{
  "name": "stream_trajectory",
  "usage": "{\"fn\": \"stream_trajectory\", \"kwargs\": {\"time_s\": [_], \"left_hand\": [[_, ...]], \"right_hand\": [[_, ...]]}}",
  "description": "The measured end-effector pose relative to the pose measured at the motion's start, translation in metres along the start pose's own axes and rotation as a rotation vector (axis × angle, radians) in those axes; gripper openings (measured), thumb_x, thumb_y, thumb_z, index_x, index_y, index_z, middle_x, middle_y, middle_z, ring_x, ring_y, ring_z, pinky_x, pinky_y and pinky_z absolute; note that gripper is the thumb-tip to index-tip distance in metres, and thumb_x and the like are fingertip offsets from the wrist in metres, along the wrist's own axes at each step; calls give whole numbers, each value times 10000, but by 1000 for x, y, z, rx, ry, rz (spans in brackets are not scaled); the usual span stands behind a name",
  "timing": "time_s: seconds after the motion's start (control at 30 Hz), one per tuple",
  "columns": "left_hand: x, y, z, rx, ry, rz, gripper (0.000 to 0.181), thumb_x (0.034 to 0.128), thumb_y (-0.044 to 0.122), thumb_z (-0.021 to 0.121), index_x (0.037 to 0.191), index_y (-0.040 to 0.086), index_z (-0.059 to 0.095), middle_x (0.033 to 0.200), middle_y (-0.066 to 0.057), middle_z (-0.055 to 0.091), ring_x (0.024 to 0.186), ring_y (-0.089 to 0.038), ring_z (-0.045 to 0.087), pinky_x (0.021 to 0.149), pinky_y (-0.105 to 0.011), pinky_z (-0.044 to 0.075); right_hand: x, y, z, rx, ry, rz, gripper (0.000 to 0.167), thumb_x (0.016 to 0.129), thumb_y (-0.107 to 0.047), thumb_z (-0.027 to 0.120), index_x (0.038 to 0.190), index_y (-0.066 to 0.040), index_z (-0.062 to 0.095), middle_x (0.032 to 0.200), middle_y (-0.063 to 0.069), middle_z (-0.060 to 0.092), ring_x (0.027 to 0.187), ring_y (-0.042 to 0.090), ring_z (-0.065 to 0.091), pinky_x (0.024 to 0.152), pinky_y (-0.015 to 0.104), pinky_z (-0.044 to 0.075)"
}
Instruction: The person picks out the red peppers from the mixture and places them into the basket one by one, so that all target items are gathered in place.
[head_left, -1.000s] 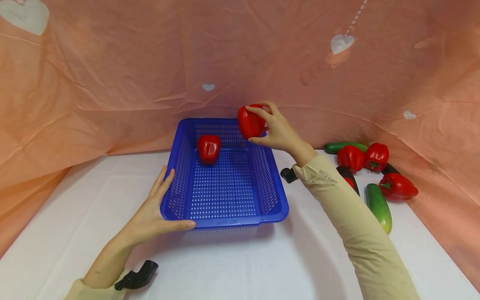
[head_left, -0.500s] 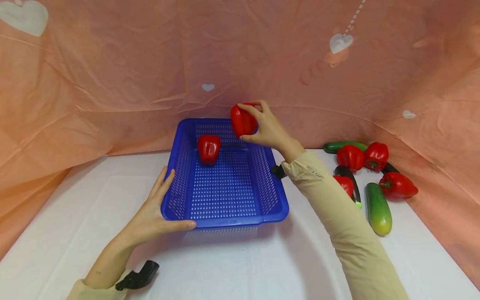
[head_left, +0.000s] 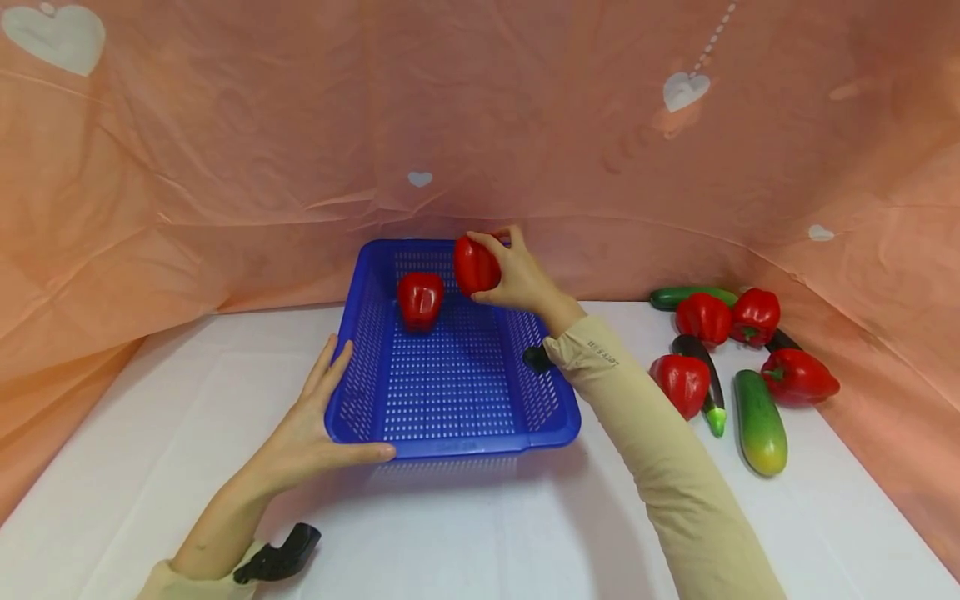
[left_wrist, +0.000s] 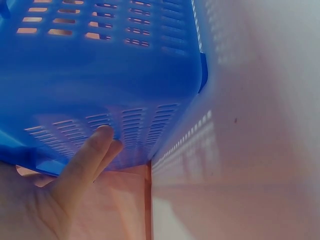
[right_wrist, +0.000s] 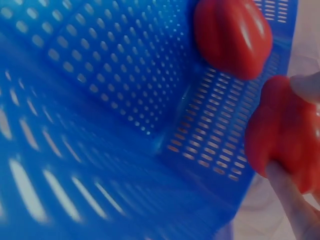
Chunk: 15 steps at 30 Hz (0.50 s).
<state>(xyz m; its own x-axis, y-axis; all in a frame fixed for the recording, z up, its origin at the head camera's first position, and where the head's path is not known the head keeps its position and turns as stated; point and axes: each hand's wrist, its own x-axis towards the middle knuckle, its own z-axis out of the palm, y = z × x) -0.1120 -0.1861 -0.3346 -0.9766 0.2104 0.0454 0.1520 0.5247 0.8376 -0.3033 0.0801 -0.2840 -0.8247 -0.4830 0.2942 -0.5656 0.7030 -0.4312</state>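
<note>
A blue perforated plastic basket point(head_left: 465, 447) stands on the white table. My left hand point(head_left: 296, 429) is spread around its near left corner, thumb along the front rim. In the left wrist view, straight fingers point(left_wrist: 87, 157) touch the basket's outer wall. Between thumb and fingers, my right hand point(head_left: 521, 279) grips a red bell pepper point(head_left: 470, 268) at the basket's far end, near the back rim. Another red bell pepper point(head_left: 421, 302) lies inside, at the far left. The right wrist view shows the held pepper point(right_wrist: 285, 132) apart from the one inside point(right_wrist: 232, 37).
At the right lie several more red bell peppers point(head_left: 681, 385), a dark eggplant point(head_left: 708, 379), a green cucumber-like vegetable point(head_left: 761, 421) and a long green one point(head_left: 686, 296) behind. A pink cloth point(head_left: 525, 167) with white hearts hangs behind the table.
My right hand has carried its pepper leftward and then down over the basket's far end. Its sleeve now uncovers a pepper and the eggplant at the right. The left hand keeps its place.
</note>
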Motion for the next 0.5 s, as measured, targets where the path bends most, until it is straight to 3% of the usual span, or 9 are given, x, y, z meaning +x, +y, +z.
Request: {"fn": "stream_trajectory", "kwargs": {"time_s": [0.27,0.5], "left_hand": [[0,1,1,1,-1,4,1283,627,316,894,1555,232,12,1612,-9,-150,1446,-475,-2,1014,-779,137],[-1,2,2,4,3,-3,1288,622,323,896,1555,239,12,1613,-5,-146,1447,-471,6,1019,-773,146]], "right_hand": [[-1,5,13,11,-76,77,875,726,-151,796,1481,-150,354,1413,236,262,1213,444,475,1005,519,457],[-1,5,23,-17,-109,85,875,704,-142,806,1466,-138,378,1389,263,282,1152,440,520,978,489,482]]}}
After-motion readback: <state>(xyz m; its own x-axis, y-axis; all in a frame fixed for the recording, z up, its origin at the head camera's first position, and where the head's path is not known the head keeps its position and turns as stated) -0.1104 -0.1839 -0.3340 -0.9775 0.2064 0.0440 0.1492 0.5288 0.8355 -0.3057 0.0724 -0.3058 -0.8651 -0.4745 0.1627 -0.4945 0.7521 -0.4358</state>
